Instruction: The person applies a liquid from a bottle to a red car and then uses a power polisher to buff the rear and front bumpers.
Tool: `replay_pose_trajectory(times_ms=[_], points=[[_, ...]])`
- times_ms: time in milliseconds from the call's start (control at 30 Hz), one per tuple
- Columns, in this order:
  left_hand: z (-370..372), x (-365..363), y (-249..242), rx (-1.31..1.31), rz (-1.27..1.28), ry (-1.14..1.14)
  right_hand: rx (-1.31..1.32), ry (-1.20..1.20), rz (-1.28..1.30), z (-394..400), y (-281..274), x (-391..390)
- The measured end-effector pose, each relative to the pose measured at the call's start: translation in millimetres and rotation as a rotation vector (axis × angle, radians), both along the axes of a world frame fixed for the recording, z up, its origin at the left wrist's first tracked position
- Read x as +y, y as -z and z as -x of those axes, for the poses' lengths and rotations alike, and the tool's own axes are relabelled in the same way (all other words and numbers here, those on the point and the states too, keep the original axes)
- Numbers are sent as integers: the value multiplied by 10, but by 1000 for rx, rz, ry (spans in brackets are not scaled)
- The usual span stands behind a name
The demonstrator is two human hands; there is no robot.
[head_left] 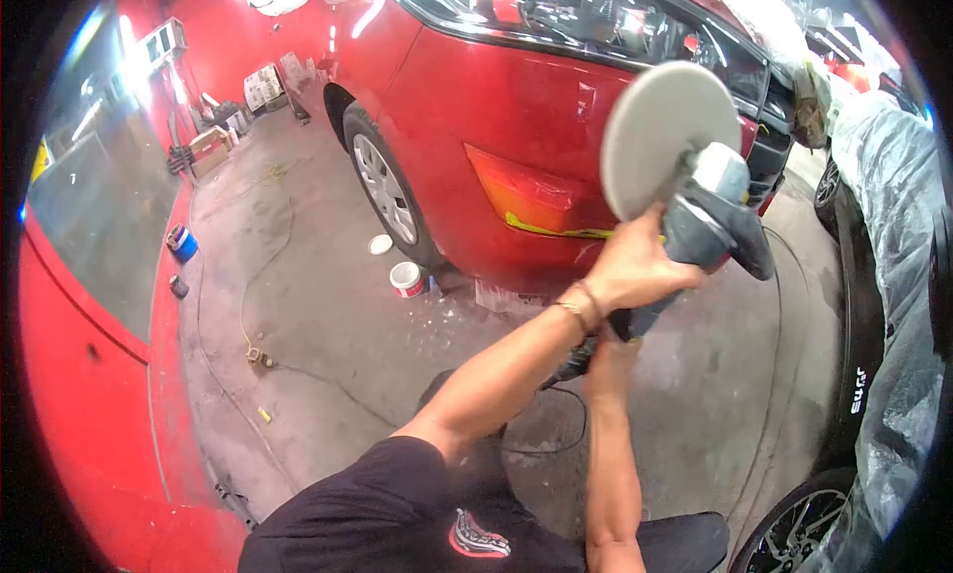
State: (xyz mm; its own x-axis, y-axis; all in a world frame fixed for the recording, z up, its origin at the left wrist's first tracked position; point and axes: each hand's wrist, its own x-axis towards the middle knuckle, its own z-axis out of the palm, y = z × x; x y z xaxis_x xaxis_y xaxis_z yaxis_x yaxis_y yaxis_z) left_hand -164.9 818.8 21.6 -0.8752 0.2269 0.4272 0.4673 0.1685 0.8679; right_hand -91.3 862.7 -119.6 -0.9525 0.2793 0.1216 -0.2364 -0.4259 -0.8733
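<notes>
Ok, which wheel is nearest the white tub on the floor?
The silver-covered wheel on the red car, just beside the tub; the others at picture right are farther off.

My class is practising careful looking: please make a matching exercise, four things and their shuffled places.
1. Dark power polisher with round white pad
2. White-and-red round tub
3. Clear plastic sheeting
4. Blue cylindrical can

A. Beside the red wall
B. Near the silver-spoked wheel
C. In the left hand and right hand
D. Draped over a black car

Pairs: 1-C; 2-B; 3-D; 4-A
</notes>
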Motion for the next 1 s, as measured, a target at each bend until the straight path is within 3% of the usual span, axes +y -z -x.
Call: replay_pose_trajectory(times_ms=[33,100,133,167,300,400,467,600,767,967,1000], points=[[-79,-240,-57,14,-59,14,-6,-10,-174,-112,-152,-168],[-332,-762,-278,-62,-215,125,78,30,-263,-196,-262,-623],[-439,-1016,-381,-149,-197,81,95,0,-315,-175,-179,-801],[-446,-1259,-371,-75,-212,11,32,-20,-271,-301,-475,-998],[-393,-2168,-473,-115,-357,103,109,-55,-600,-257,-862,-1525],[-279,-2609,-427,-203,-741,233,119,-73,-857,-177,-1159,-1767],[-144,-2777,-344,-171,-875,191,102,-115,-987,-104,-1302,-1825],[129,-2872,153,-67,-972,279,45,-119,-1171,4,-1146,-1762],[-90,-2369,644,-131,-1089,285,0,-55,-1267,-254,-813,-1305],[-90,-1599,218,-164,-1188,480,48,156,-1329,-259,-1104,-675],[-69,-1574,119,-175,-1050,568,72,199,-1297,-249,-1193,-623]])
